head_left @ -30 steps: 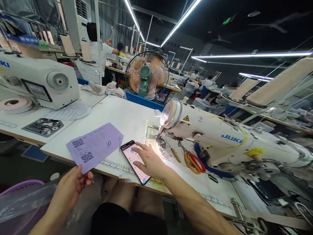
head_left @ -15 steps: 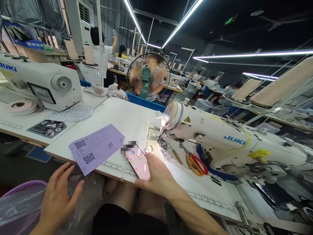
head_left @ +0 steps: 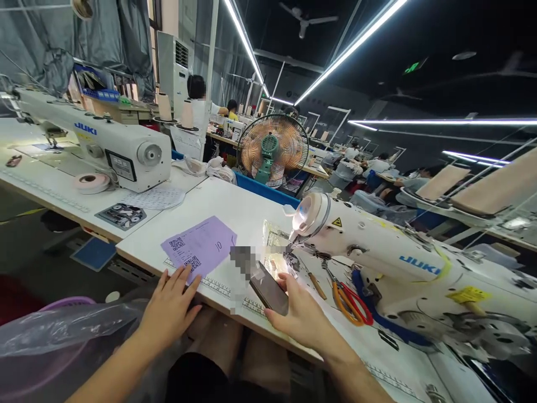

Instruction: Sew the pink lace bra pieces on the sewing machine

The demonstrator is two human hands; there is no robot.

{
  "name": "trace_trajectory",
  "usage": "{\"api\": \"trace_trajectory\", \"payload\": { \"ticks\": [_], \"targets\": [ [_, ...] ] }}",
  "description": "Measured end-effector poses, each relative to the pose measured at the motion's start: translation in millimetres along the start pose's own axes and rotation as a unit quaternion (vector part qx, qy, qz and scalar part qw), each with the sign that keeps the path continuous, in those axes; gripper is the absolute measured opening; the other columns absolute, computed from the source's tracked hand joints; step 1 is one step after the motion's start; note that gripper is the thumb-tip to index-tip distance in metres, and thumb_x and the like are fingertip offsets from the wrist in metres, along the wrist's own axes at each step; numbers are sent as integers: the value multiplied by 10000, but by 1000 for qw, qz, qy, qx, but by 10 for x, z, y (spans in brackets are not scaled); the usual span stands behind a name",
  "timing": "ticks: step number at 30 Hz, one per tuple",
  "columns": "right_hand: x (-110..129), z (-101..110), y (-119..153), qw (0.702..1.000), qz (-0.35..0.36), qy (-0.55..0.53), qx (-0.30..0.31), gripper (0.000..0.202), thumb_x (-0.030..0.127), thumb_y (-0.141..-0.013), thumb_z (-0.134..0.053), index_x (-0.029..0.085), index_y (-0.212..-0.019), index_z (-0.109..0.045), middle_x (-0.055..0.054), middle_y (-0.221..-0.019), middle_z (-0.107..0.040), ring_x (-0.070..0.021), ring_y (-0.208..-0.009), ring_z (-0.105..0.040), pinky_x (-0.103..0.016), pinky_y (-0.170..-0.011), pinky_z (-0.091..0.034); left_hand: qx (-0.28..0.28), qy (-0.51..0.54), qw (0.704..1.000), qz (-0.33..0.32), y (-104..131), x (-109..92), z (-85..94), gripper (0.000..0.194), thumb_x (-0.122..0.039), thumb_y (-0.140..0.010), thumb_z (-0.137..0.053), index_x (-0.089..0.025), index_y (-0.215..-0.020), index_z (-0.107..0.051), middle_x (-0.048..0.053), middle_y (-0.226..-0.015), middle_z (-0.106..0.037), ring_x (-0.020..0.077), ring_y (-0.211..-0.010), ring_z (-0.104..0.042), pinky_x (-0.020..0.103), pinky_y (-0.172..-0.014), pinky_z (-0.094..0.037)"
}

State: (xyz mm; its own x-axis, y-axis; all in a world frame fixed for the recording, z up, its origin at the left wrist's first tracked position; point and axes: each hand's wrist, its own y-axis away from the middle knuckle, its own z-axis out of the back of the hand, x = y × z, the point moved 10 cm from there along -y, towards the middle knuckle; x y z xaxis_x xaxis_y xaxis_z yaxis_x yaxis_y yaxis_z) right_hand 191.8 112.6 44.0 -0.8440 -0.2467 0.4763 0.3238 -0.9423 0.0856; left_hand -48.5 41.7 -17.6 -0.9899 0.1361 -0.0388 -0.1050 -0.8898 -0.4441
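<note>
My left hand lies at the table's front edge, fingers stretched out. Its fingertips touch the lower edge of a purple paper slip printed with QR codes and marked with a handwritten 10. In my right hand is a smartphone, gripped by its sides between thumb and fingers, its screen dark. The phone is low over the white tabletop or resting on it; I cannot tell which. Just beyond it stands a white JUKI sewing machine, its needle area lit.
Orange-and-red-handled scissors and a thin wooden-handled tool lie by the machine. A second sewing machine is at left, with a tape roll. A fan stands behind the table. A purple basket with plastic is lower left.
My left hand has come up from beside the table to the purple slip. The phone's screen has gone from a lit pink display to dark. The head view has shifted left.
</note>
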Motion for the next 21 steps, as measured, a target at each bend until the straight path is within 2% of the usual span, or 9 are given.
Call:
{"api": "trace_trajectory", "payload": {
  "ticks": [2, 4, 6, 9, 12, 15, 18, 21],
  "targets": [
    [149, 121, 145, 999, 37, 12, -34, 719, 403, -637, -676, 169, -1277, -448, -193, -1321, -589, -362, -1235, -558, -524, -1031, -477, 14, 4, 1000, 11, -11, -46, 2, 474, -299, -864, -551, -197, -1323, -612, 184, -1433, -543, 380, -1315, -508, 621, -1095, -345],
    [347, 223, 322, 993, 92, 20, -68, 730, 381, -616, -681, 184, -1275, -436, -193, -1295, -605, -375, -1202, -579, -543, -1013, -495, 29, 9, 999, 20, -8, -67, 3, 471, -305, -860, -566, -167, -1306, -622, 194, -1435, -537, 379, -1324, -498, 620, -1097, -349],
    [563, 322, 510, 980, 164, 25, -109, 764, 348, -612, -687, 209, -1305, -397, -179, -1270, -620, -378, -1168, -601, -542, -985, -521, 48, 11, 998, 43, 2, -46, 8, 469, -314, -855, -588, -157, -1295, -633, 207, -1435, -533, 383, -1334, -486, 618, -1099, -353],
    [817, 412, 739, 953, 250, 51, -166, 840, 334, -636, -689, 261, -1383, -312, -148, -1334, -581, -390, -1199, -584, -550, -988, -525, 83, 10, 992, 92, 33, 28, 14, 474, -274, -849, -602, -214, -1318, -625, 197, -1413, -554, 380, -1321, -498, 627, -1110, -332],
    [947, 467, 826, 940, 264, 65, -208, 831, 361, -656, -668, 305, -1401, -304, -119, -1371, -554, -406, -1249, -548, -582, -1010, -503, 114, 10, 987, 111, 64, 47, 6, 463, -233, -861, -576, -245, -1321, -629, 175, -1359, -602, 374, -1298, -520, 637, -1118, -308],
    [1034, 511, 843, 933, 268, 57, -235, 774, 376, -638, -666, 337, -1348, -361, -109, -1336, -585, -419, -1228, -564, -601, -976, -516, 113, -1, 986, 120, 78, 48, 24, 442, -194, -869, -551, -260, -1294, -653, 166, -1342, -618, 364, -1293, -525, 639, -1124, -288],
    [1056, 496, 815, 929, 283, 66, -227, 725, 414, -614, -689, 341, -1276, -403, -115, -1343, -586, -434, -1215, -572, -614, -941, -529, 110, -3, 986, 125, 84, 37, 18, 483, -147, -829, -582, -286, -1285, -661, 153, -1357, -613, 363, -1289, -526, 643, -1125, -281],
    [1076, 462, 829, 916, 329, 85, -214, 662, 466, -633, -703, 319, -1212, -418, -131, -1342, -589, -411, -1177, -608, -565, -874, -576, 108, -3, 986, 124, 82, 22, 6, 518, -125, -813, -593, -299, -1298, -651, 150, -1340, -628, 366, -1275, -539, 647, -1122, -282]
  ]
}}
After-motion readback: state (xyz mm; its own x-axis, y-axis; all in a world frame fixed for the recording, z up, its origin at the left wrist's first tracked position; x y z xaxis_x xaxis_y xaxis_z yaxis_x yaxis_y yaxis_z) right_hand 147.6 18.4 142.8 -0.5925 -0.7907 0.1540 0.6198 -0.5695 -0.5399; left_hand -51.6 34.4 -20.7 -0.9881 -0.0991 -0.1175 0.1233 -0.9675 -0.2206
